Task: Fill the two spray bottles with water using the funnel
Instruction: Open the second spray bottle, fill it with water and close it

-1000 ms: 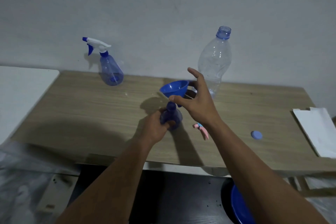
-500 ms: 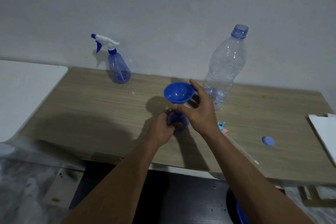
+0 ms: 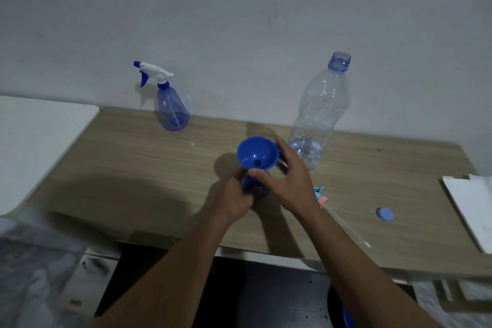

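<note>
Funnel (image 3: 257, 153) is seated on our open spray bottle (image 3: 251, 186): left hand (image 3: 235, 198) grips the bottle, right hand (image 3: 286, 181) pinches the funnel. No water poured yet; second sprayer (image 3: 170, 106) still capped.

Funnel (image 3: 257, 153): lifted clear a second ago, now seated in neck of near spray bottle (image 3: 253, 188), bowl tipped toward camera
Right hand (image 3: 286, 181): lowered with it, thumb now under bowl
Left hand (image 3: 235, 196): grip on bottle body unchanged in kind, shifted slightly
</note>
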Available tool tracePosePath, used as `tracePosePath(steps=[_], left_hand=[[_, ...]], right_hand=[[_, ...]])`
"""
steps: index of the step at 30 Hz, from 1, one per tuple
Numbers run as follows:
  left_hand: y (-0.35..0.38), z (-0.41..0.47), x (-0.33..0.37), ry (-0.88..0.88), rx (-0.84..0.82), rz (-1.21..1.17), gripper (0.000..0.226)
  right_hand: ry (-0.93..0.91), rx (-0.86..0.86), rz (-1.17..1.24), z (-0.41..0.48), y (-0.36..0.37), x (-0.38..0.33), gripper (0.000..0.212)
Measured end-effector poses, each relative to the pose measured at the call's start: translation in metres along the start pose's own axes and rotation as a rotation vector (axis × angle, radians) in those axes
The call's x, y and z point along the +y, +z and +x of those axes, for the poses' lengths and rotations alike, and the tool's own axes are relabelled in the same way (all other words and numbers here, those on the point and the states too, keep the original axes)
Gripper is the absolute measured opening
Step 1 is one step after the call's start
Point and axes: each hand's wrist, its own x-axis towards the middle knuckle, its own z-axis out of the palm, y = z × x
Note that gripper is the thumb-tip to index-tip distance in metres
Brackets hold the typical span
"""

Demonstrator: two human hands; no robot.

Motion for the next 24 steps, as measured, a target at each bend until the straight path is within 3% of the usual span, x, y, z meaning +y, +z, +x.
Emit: tracePosePath(steps=[2, 5, 7, 9, 12, 16, 19, 24], left_hand=[[0.002, -0.002, 0.002, 0.000, 0.030, -0.041, 0.048], [0.003, -0.007, 0.003, 0.012, 0.100, -0.152, 0.064], [0.003, -0.009, 0.006, 0.009, 0.153, -0.253, 0.090], [0.001, -0.011, 0.012, 0.008, 0.192, -0.331, 0.113], [0.000, -0.012, 0.023, -0.001, 0.222, -0.381, 0.128], [-0.001, -0.010, 0.035, 0.035, 0.230, -0.421, 0.127], [0.001, -0.008, 0.041, 0.070, 0.227, -0.406, 0.116], [0.002, -0.009, 0.048, 0.109, 0.261, -0.346, 0.093]], right_hand=[[-0.018, 0.015, -0.056, -0.003, -0.007, -0.005, 0.105], [-0.147, 0.145, -0.113, -0.008, -0.022, -0.016, 0.074], [-0.265, 0.303, -0.149, -0.007, -0.035, -0.027, 0.057], [-0.312, 0.449, -0.188, 0.002, -0.047, -0.037, 0.057], [-0.262, 0.576, -0.218, 0.024, -0.063, -0.045, 0.081], [-0.128, 0.396, -0.099, 0.056, -0.077, -0.039, 0.104], [-0.152, 0.292, -0.078, 0.070, -0.082, -0.028, 0.096], [-0.153, 0.271, -0.004, 0.083, -0.084, -0.020, 0.088]])
